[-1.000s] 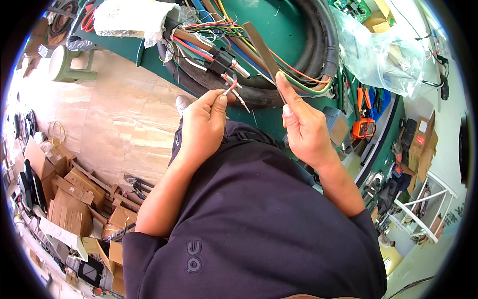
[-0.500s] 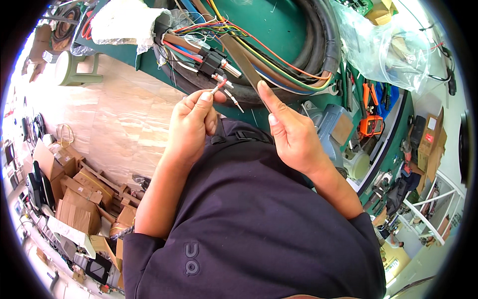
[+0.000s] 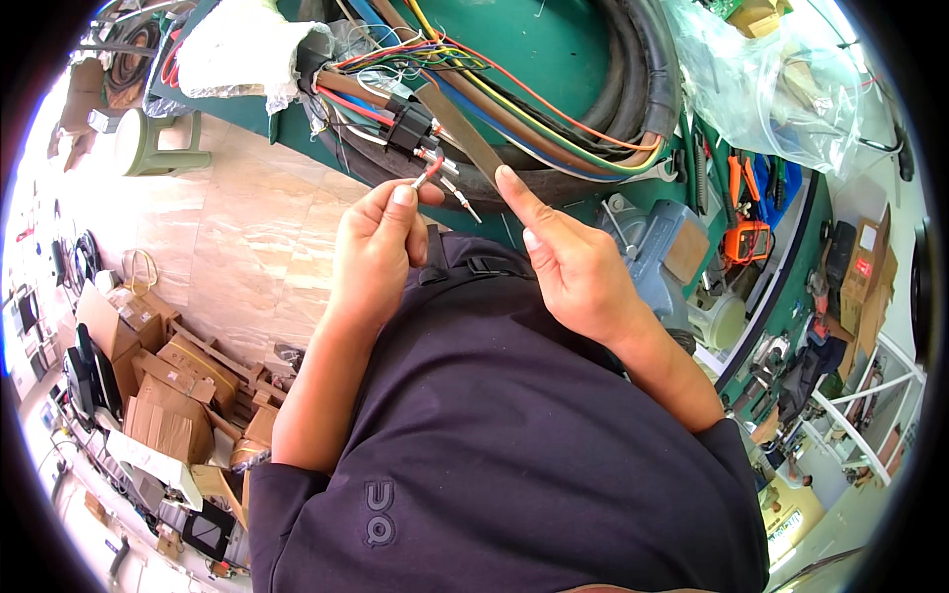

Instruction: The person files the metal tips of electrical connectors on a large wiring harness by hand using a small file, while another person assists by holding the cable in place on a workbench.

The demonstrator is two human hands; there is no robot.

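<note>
My left hand [image 3: 383,229] is closed in a pinch on a small metal pin terminal [image 3: 419,182] with a red wire end. My right hand [image 3: 565,247] grips a long flat metal file [image 3: 463,131], the index finger stretched along it. The file slants up and left, its far end over the wire bundle beside a black connector block [image 3: 408,128]. Its near end is hidden in the hand. White and metal contacts stick out of the block, and one thin pin [image 3: 461,198] hangs between my hands, close to the left fingertips.
A thick black cable [image 3: 652,74] loops over the green bench [image 3: 514,30], with coloured wires fanning out. A blue-grey bench vise [image 3: 664,252] stands right of my right hand. Orange-handled pliers [image 3: 741,183], an orange meter [image 3: 746,240] and a clear plastic bag [image 3: 781,99] lie further right.
The file and my right hand have shifted slightly left and up, toward the connector. My left hand keeps its pinch in nearly the same place. The whole view has turned a little.
</note>
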